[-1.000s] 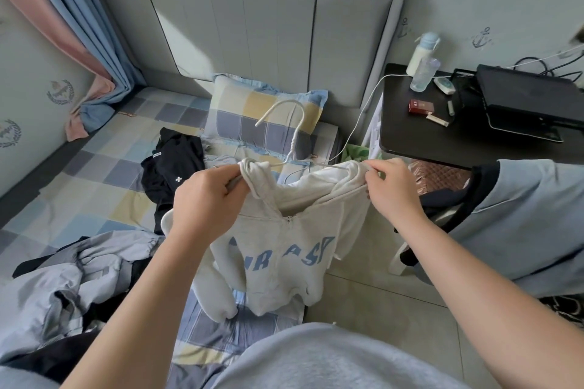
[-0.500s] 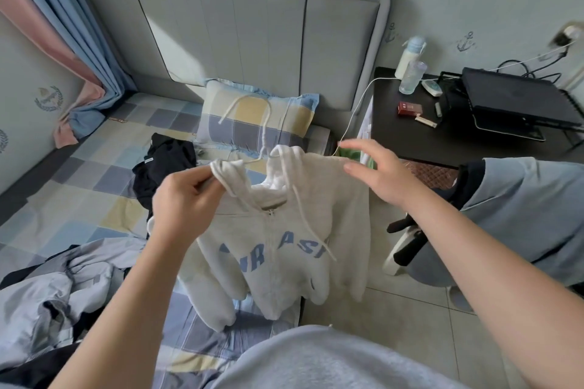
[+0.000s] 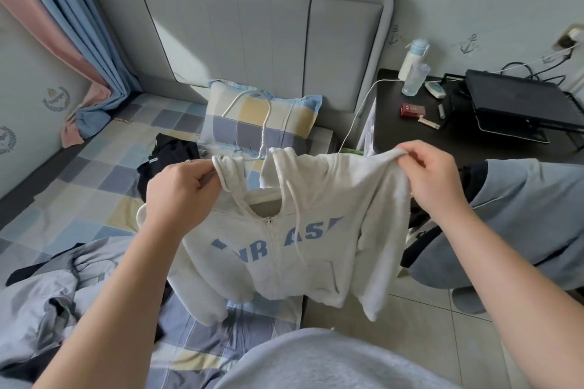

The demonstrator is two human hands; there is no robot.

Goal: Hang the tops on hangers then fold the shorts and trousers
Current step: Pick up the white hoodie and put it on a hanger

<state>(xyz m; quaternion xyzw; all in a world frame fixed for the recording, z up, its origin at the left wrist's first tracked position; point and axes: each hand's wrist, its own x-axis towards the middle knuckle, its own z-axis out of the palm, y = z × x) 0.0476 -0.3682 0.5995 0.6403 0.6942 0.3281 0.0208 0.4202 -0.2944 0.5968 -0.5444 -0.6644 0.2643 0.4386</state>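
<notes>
Bed (image 3: 94, 186): checked sheet, runs from 7 to 11 o'clock in the view.

Hoodie (image 3: 316, 230): white, zip front, blue letters. It is held up in the air at centre, above the bed's edge, with its front towards me and both sleeves hanging.

Clothes heap (image 3: 47, 300): grey, lying on the bed at 8 o'clock.

Tabletop (image 3: 426, 142): dark, at 2 o'clock, beside the bed.

Pillow (image 3: 284, 117): checked, at 12 o'clock of the hoodie, against the headboard.

Black garment (image 3: 170, 155): on the bed at 10 o'clock of the hoodie, partly behind my left hand.

Left hand (image 3: 180, 196): my fingers (image 3: 205, 174) are curled and pinch the hoodie's shoulder at 9 o'clock, by the cord.

Right hand (image 3: 433, 177): my fingers (image 3: 407, 158) are curled and pinch the other shoulder at 2 o'clock.

Hanger (image 3: 264, 129): white. Its hook stands up out of the neck at 12 o'clock. Its arms are hidden inside the cloth.

Bottle (image 3: 410, 57): white, upright on the tabletop's far corner.
</notes>
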